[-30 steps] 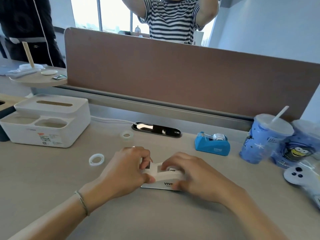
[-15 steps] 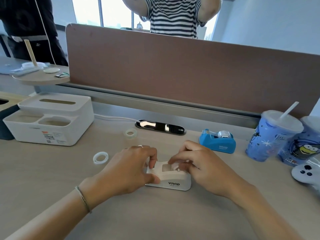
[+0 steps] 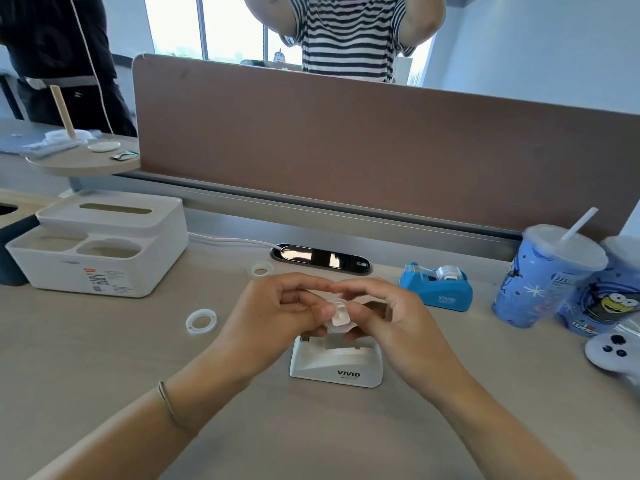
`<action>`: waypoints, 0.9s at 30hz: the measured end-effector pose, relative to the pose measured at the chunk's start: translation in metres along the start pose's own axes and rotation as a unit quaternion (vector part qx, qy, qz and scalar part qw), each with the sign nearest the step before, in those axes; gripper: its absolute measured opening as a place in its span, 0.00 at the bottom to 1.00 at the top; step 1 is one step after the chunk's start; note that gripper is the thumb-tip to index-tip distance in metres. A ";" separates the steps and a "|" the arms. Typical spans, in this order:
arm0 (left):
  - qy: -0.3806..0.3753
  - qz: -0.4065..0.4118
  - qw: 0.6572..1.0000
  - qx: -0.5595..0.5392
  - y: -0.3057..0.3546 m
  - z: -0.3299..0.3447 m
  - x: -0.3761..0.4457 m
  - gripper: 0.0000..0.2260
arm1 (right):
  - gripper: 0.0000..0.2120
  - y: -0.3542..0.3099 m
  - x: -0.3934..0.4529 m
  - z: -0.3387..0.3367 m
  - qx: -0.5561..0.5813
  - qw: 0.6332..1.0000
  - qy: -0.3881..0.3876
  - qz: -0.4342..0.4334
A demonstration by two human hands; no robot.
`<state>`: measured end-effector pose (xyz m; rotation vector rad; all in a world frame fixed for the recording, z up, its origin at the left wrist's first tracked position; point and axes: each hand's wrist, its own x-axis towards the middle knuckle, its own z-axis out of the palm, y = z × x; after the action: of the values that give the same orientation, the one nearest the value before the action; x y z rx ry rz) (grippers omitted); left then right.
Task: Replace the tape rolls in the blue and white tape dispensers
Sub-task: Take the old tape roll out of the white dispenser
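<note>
Both hands pinch small translucent tape roll above glossy white dispenser.

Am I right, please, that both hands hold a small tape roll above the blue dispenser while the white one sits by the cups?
Not quite: the colours are swapped. In the head view the left hand and right hand hold the small tape roll above the white dispenser; the blue dispenser sits by the cups.

One head-worn view — forward, downward, close over the desk.
</note>
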<state>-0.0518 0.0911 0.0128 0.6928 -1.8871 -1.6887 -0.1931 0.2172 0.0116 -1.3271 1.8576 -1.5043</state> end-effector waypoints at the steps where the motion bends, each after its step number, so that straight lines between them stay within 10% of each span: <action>1: 0.008 -0.015 0.999 -0.029 -0.001 -0.001 0.001 0.10 | 0.11 0.002 -0.001 0.001 -0.072 0.996 0.024 -0.046; 12: -0.020 -0.079 0.985 -0.150 -0.001 -0.010 0.007 0.10 | 0.13 0.011 -0.009 0.007 -0.288 0.931 0.077 -0.212; 16: 0.095 0.022 0.988 0.117 -0.010 -0.029 0.017 0.07 | 0.12 0.014 -0.007 0.005 -0.240 0.950 0.101 -0.173; 21: 0.088 0.042 0.883 0.459 -0.021 -0.031 0.013 0.12 | 0.13 0.015 -0.006 0.005 -0.229 0.958 0.093 -0.144; 27: 0.027 0.052 0.832 0.552 -0.031 -0.031 0.015 0.12 | 0.12 0.015 -0.004 0.006 -0.245 0.959 0.070 -0.126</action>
<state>-0.0413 0.0551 -0.0145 0.9725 -2.7068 -0.3323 -0.1924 0.2172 -0.0049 -1.7757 2.3287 -1.3270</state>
